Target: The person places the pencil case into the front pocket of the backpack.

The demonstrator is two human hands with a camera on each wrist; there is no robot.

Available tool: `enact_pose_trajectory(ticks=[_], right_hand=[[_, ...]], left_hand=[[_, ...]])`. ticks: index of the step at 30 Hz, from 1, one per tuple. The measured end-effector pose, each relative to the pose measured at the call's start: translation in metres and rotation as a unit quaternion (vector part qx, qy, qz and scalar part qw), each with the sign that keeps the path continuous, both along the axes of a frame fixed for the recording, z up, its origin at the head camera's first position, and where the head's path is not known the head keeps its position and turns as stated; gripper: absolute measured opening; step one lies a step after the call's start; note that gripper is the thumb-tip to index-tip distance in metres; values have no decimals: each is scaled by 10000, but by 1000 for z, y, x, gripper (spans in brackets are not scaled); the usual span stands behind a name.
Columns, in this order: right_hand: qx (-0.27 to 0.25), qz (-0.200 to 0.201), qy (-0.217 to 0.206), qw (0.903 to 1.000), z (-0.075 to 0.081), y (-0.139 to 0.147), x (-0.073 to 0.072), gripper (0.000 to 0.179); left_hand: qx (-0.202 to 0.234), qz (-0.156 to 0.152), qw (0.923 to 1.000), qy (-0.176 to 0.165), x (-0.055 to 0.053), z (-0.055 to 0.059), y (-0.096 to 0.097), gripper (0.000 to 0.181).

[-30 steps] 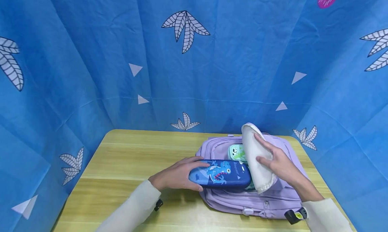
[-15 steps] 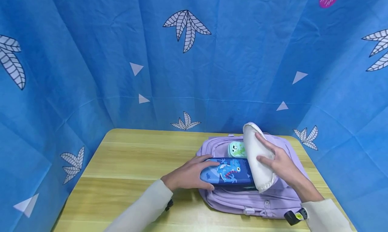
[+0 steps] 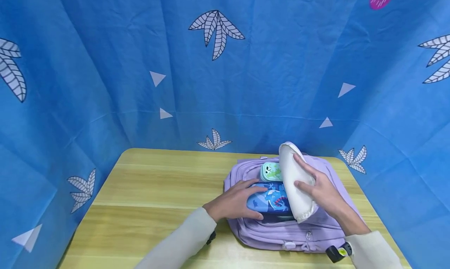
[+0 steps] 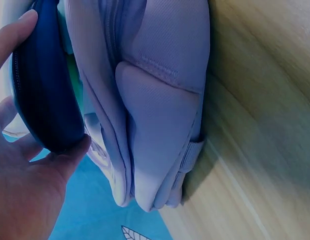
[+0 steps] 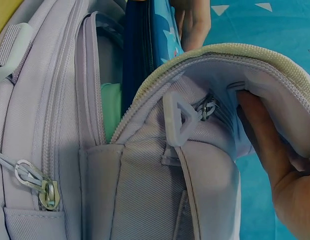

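Observation:
A blue dinosaur pencil case (image 3: 272, 200) lies partly inside the open front pocket of a lilac backpack (image 3: 260, 234). My left hand (image 3: 237, 202) grips its left end, thumb at the near side and fingers over the top and far side. The left wrist view shows the dark zipped side of the pencil case (image 4: 47, 85) between thumb and fingers. My right hand (image 3: 321, 187) holds back the white-lined pocket flap (image 3: 297, 183), which covers the case's right end. Behind the pencil case, a small mint-green case (image 3: 271, 171) with a cartoon print sits in the pocket.
The backpack lies flat on a wooden table (image 3: 151, 190), near its right side. Blue patterned curtains (image 3: 225, 85) hang around the back and sides. In the right wrist view, a zipper pull (image 5: 180, 120) dangles from the flap, and green material (image 5: 111, 107) shows inside the pocket.
My left hand has moved right, sliding the pencil case deeper under the flap, so less of its print shows. The right hand keeps holding the flap in about the same place.

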State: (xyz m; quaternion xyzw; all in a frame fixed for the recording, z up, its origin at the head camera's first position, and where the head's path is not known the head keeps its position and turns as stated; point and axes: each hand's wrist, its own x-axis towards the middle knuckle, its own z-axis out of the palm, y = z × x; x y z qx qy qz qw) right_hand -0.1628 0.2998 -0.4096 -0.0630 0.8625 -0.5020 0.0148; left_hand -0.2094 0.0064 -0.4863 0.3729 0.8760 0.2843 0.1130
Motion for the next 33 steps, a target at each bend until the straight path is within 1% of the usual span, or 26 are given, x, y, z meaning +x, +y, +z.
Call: enact_pose_trajectory(ticks=[4, 8, 12, 15, 18, 23, 26, 30, 33], right_hand=[[-26, 3, 7, 10000, 0, 0, 0, 81], [-92, -60, -40, 9999, 1, -1, -1, 82], [-90, -84, -92, 9999, 1, 0, -1, 82], [-26, -85, -94, 9999, 1, 1, -1, 82], [25, -103, -113, 9999, 1, 1, -2, 82], [-35, -114, -191, 9997, 0, 2, -1, 82], [-45, -106, -217, 9997, 0, 2, -1, 82], [-8, -122, -185, 9998, 0, 1, 0, 82], [-5, -151, -181, 9997, 0, 1, 0, 82]], left_hand=[[-16, 52, 10000, -71, 1, -2, 1, 86], [19, 69, 9998, -163, 2, -4, -5, 89], [198, 119, 9990, -377, 2, -7, -18, 93], [392, 195, 9974, -579, 1, -10, -30, 92], [549, 286, 9957, -687, 1, -13, -41, 90], [554, 443, 9958, -576, 0, -19, -49, 89], [514, 579, 9961, -430, 0, -22, -52, 90], [626, 764, 9948, -246, 0, -25, -55, 84], [785, 810, 9934, -227, 1, -27, -55, 78]])
